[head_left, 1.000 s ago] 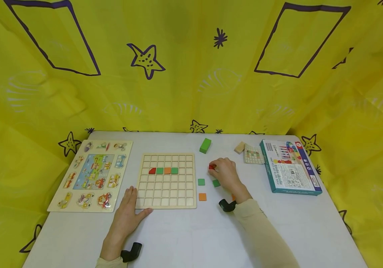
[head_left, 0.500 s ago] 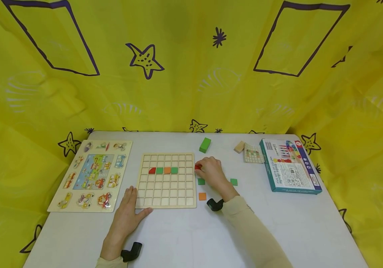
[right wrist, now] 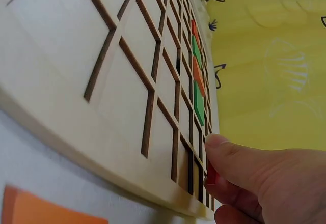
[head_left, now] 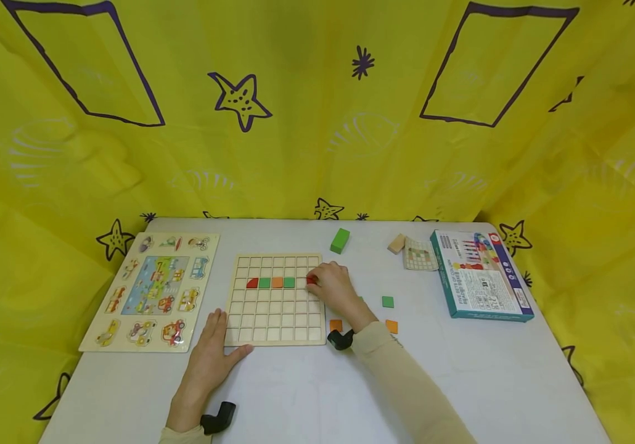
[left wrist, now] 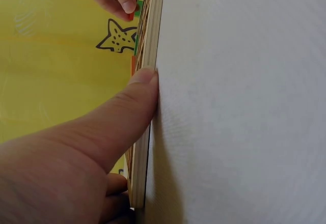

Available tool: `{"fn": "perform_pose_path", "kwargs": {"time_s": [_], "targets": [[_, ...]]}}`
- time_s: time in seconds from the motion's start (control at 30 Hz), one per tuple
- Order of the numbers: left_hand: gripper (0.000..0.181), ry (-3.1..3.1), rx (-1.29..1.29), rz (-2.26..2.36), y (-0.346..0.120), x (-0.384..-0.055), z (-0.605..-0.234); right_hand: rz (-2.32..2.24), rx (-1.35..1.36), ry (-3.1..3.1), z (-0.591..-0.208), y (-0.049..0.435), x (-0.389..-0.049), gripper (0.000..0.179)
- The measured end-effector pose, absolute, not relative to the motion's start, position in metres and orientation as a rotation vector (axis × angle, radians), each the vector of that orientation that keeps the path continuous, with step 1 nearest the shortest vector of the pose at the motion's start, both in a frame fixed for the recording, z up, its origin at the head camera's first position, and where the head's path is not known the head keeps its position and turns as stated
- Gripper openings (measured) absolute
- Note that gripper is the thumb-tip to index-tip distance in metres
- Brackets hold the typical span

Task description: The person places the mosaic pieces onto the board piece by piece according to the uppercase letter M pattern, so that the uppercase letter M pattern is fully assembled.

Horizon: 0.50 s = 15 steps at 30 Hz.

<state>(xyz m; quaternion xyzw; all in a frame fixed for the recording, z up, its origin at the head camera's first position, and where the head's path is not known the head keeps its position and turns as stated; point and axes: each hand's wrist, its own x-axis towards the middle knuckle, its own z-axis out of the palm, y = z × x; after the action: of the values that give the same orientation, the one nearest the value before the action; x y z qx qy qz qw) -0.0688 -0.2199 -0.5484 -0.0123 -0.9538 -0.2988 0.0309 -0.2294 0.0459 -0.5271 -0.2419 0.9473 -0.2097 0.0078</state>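
A square wooden grid board (head_left: 274, 333) lies flat on the white table. My left hand (head_left: 206, 364) rests at its near left corner, straight fingers along the left side and thumb (left wrist: 135, 94) against the front edge. Over the board's rightmost column, my right hand (head_left: 335, 290) pinches a small red tile (right wrist: 211, 175) between thumb and fingers; the hand partly hides it. One row of the board holds a red tile with a cut corner (head_left: 253, 283), a green tile (head_left: 264, 283), an orange tile (head_left: 277, 282) and another green tile (head_left: 289, 282), side by side.
Right of the board lie two orange tiles (head_left: 392, 326) and a green tile (head_left: 388, 301); another green one is mostly hidden. Behind stand a green block (head_left: 340, 240), a plain wooden block (head_left: 397, 243), a pattern card (head_left: 420, 254) and a box (head_left: 486, 277). A picture puzzle (head_left: 204, 290) lies left.
My right hand has carried the red tile leftward, from the table right of the board to over the board's right column. The left hand has stayed put.
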Motion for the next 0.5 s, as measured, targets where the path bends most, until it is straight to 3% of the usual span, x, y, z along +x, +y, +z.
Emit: {"fn": "perform_pose_path", "kwargs": {"time_s": [0.5], "targets": [[0.096,-2.96,-0.02,-0.933,-0.218,-0.069,-0.545,-0.591,-0.799,2.968,-0.523,0.03,-0.229,0.026]]}}
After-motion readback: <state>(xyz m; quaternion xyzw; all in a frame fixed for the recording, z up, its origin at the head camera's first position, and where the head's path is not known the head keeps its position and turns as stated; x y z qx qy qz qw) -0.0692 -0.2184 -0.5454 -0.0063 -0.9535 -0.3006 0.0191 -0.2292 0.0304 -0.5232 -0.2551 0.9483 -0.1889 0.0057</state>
